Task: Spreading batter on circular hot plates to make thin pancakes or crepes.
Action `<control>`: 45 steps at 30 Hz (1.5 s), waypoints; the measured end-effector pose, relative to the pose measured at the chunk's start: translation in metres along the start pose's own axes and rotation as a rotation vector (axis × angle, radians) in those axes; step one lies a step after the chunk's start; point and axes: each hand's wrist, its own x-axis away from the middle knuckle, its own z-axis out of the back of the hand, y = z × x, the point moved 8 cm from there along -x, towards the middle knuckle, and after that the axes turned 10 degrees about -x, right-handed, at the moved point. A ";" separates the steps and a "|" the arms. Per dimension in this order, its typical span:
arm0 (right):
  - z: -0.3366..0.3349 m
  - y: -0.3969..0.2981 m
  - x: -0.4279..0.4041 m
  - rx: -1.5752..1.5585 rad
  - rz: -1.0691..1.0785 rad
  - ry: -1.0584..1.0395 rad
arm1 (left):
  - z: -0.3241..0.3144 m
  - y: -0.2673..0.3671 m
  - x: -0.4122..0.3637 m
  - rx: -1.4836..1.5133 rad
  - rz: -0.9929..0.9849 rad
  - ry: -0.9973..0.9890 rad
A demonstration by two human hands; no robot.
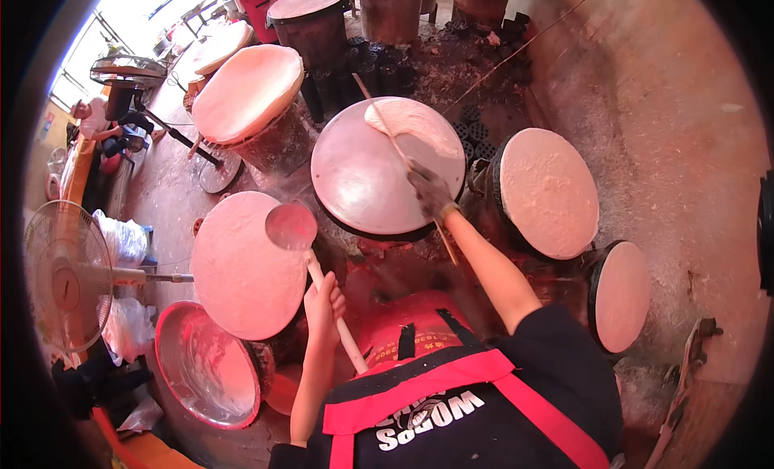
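Observation:
My left hand (325,304) grips the pale handle of a ladle, its round bowl (291,226) held above a batter-covered round griddle (242,275). A dark work glove covers my right hand (430,189), which holds a thin wooden stick (387,127) across the round metal griddle (357,184) in front of me. White batter (417,123) lies in a curved patch along that griddle's far edge, and the stick crosses its left part. Most of the griddle's metal surface is bare.
More batter-covered griddles stand at right (549,194) and farther right (623,296). A metal basin (208,366) with white residue sits lower left. Stacked thin round sheets (248,94) rest on a drum. Honeycomb briquettes (478,131) lie behind. A pedestal fan (66,275) and a seated person (97,121) are left.

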 end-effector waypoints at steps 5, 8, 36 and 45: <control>0.078 0.025 0.042 0.207 0.798 0.262 | 0.038 -0.023 0.007 0.198 0.205 -0.056; 0.047 0.033 0.025 0.251 0.407 0.202 | 0.054 -0.035 0.011 0.233 0.210 0.034; 0.117 -0.052 -0.046 0.473 0.071 -0.680 | -0.039 -0.130 0.055 0.359 0.084 0.464; 0.073 -0.039 -0.067 0.579 0.396 -0.908 | -0.062 -0.109 0.076 0.351 0.042 0.558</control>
